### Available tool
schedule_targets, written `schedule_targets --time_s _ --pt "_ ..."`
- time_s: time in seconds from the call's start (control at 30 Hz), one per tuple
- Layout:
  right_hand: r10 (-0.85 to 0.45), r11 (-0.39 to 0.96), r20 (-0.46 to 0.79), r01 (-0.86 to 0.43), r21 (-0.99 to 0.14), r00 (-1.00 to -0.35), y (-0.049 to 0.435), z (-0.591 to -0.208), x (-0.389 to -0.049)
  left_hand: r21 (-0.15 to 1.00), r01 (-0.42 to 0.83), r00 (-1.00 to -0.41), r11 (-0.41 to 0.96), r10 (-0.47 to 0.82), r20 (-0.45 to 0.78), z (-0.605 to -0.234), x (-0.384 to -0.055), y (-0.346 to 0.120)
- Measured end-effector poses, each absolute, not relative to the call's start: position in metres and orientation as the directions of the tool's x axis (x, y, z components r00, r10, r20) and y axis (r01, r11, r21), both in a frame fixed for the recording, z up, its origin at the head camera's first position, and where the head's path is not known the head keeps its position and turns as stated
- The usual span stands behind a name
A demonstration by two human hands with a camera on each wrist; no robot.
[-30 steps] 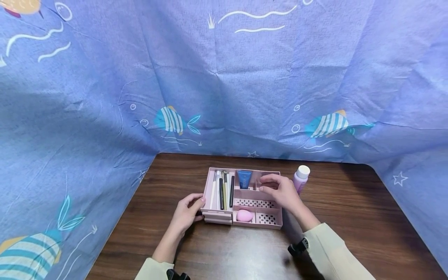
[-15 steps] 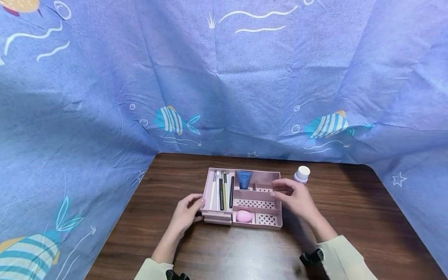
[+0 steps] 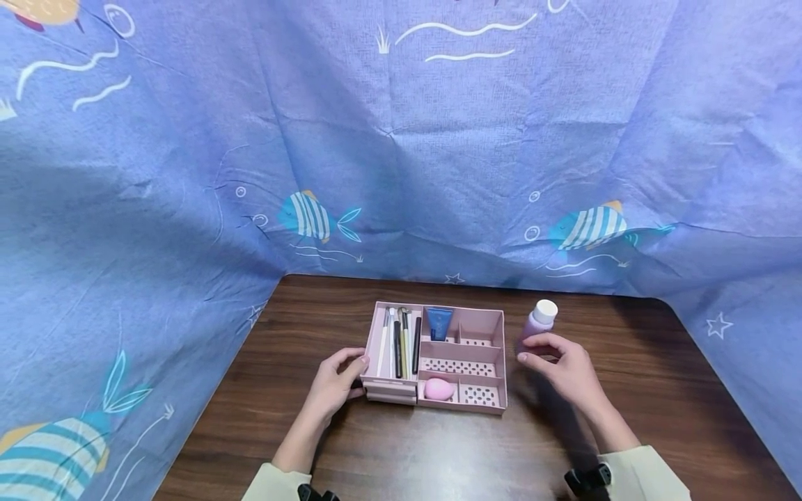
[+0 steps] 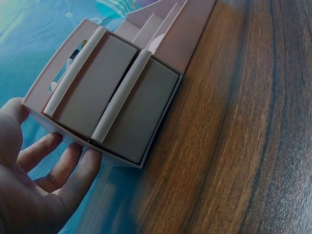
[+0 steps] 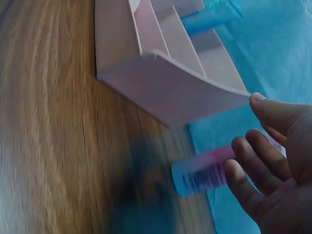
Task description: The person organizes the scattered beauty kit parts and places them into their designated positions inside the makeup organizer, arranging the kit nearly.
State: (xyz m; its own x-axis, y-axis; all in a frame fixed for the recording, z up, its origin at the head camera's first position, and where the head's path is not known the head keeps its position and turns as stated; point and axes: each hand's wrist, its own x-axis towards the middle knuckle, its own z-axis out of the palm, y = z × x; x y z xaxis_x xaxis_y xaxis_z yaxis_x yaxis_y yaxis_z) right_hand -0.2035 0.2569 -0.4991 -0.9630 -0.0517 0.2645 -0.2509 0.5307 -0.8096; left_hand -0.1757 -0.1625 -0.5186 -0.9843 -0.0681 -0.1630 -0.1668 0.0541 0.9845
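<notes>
My left hand [image 3: 332, 381] holds the left front corner of a pink desk organizer [image 3: 464, 408], thumb on the upper edge and fingers against its side. In the left wrist view two drawer fronts [image 4: 95, 80] face the camera. To the right of the organizer stands a lilac bottle [image 3: 540, 321] with a white cap. My right hand [image 3: 569, 369] is beside this bottle, thumb and fingers spread apart and fingertips overlapping its lower part. The right wrist view shows the bottle's label [image 5: 207, 178] just past the fingertips, with a gap between thumb and fingers.
Makeup brushes and pencils [image 3: 399, 342] lie in the organizer's left section. A blue tube [image 3: 439, 323] leans in a back compartment, and a pink egg-shaped sponge [image 3: 438, 389] sits in a front one. Behind the brown wooden table [image 3: 313, 306] hangs a blue fish-print cloth [image 3: 401, 174].
My right hand has moved right, from over the organizer's back right compartment to beside the bottle. The left hand has stayed at the organizer's corner.
</notes>
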Motion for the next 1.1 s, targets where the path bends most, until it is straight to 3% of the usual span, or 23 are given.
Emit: schedule_targets --time_s 0.57,1.1 --pt "0.070 0.574 0.292 -0.201 -0.794 -0.954 0.296 -0.505 -0.210 0.983 -0.177 -0.982 0.057 -0.072 -0.173 -0.519 -0.175 -0.162" --pt "-0.111 0.519 0.280 -0.296 -0.802 -0.953 0.302 -0.491 -0.240 0.983 -0.174 -0.982 0.050 -0.081 -0.170 -0.518 -0.175 -0.160"
